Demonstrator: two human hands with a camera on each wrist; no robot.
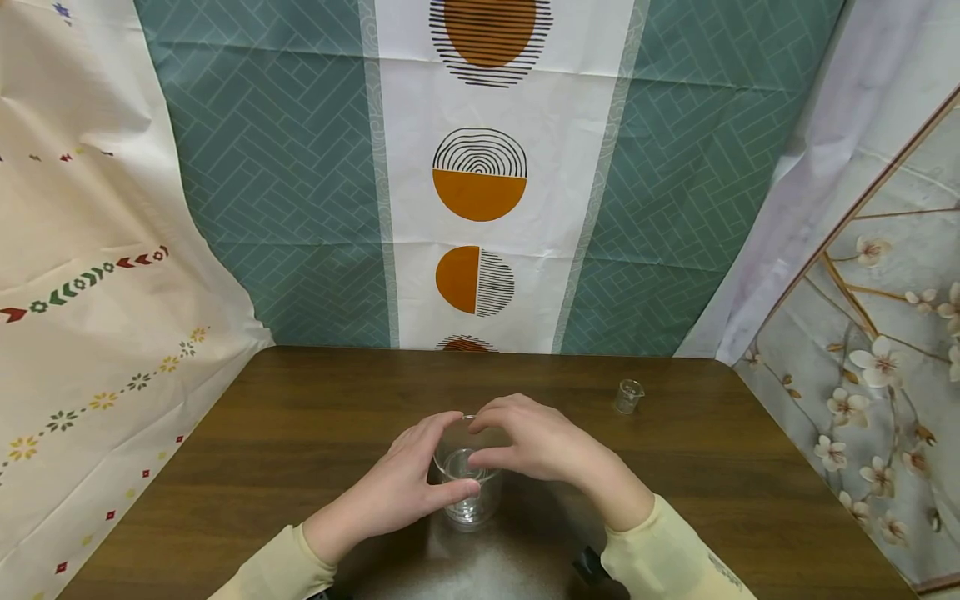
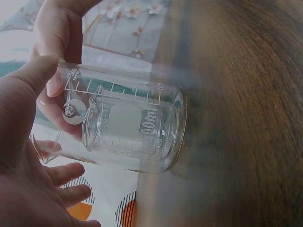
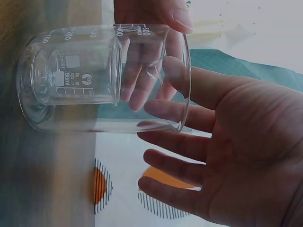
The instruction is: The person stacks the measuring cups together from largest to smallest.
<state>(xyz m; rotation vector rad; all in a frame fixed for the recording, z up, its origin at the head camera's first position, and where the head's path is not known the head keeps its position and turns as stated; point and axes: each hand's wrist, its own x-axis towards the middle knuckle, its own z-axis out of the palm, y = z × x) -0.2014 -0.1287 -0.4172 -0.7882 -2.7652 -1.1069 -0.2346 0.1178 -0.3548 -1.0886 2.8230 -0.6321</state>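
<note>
A large clear glass beaker (image 1: 491, 498) with white volume marks stands upright on the wooden table, close in front of me. Inside it sits a smaller glass beaker (image 2: 125, 125), also upright and marked in white. My left hand (image 1: 397, 485) is at the large beaker's left rim, its thumb stretched across the near side and its fingers extended. On the other side, my right hand (image 1: 536, 442) arches over the rim. In the right wrist view its fingers (image 3: 180, 168) are spread and fairly straight, some overlapping the beaker's mouth.
A tiny glass beaker (image 1: 628, 396) stands toward the back right of the brown table (image 1: 315, 400). Patterned cloth (image 1: 285, 167) hangs behind the table, with more fabric on both sides. A dark object (image 1: 590, 567) shows by my right sleeve.
</note>
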